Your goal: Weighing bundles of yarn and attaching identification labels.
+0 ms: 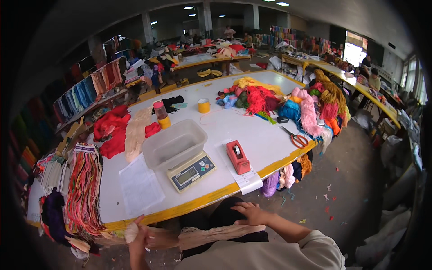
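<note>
Across my lap lies a long hank of cream yarn [216,235]. My left hand [139,237], by the table's front edge, is closed round its left end, and a pale tuft stands out past the fingers. My right hand [252,214] rests on my dark-clothed knee just above the hank's other end, its fingers stretched out and holding nothing. On the table [220,130] in front of me stand a digital scale [191,173] with a clear plastic bin [173,144] on it, and a red tape dispenser [237,157]. A white sheet of paper [141,186] lies left of the scale.
Bundles of multicoloured thread [83,186] hang over the table's left front corner. Orange-handled scissors [298,140] lie near the right edge, beside heaped coloured yarn [308,105]. A yellow-banded cup [204,106] and a red-topped jar [160,111] stand farther back. Other people sit in the distance.
</note>
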Demonstrator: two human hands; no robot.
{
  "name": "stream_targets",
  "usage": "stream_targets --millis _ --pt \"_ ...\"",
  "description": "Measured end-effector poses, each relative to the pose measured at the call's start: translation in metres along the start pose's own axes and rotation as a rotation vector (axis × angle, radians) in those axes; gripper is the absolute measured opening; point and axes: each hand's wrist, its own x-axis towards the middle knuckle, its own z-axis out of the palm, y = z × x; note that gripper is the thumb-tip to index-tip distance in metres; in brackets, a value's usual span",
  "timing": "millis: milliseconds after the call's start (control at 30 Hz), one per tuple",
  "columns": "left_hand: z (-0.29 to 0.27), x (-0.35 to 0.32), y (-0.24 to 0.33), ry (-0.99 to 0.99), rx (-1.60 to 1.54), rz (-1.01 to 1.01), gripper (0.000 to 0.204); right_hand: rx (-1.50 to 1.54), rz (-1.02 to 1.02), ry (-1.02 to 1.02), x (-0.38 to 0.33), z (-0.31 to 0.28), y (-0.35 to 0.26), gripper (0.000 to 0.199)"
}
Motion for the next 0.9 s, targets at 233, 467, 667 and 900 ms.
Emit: stream_targets --millis 233,467,667,900 --pt "0.055 -0.015 -0.150 -0.187 0.354 -0.054 0.107 -0.046 0.126 0.152 -0.018 0.075 0.017 0.062" --pt "0.033 -0.053 -0.158 -0.292 0.851 0.114 0.105 0.307 0.079 0.180 -0.082 0.069 0.032 0.034" --pt "0.000 -0.055 -0.154 -0.249 0.556 -0.008 0.091 0.267 0.031 0.023 -0.090 0.065 0.017 0.036" --pt "-0.036 -0.051 -0.021 0.218 -0.162 -0.065 0.046 -0.027 -0.027 0.256 -0.059 0.017 -0.015 0.041"
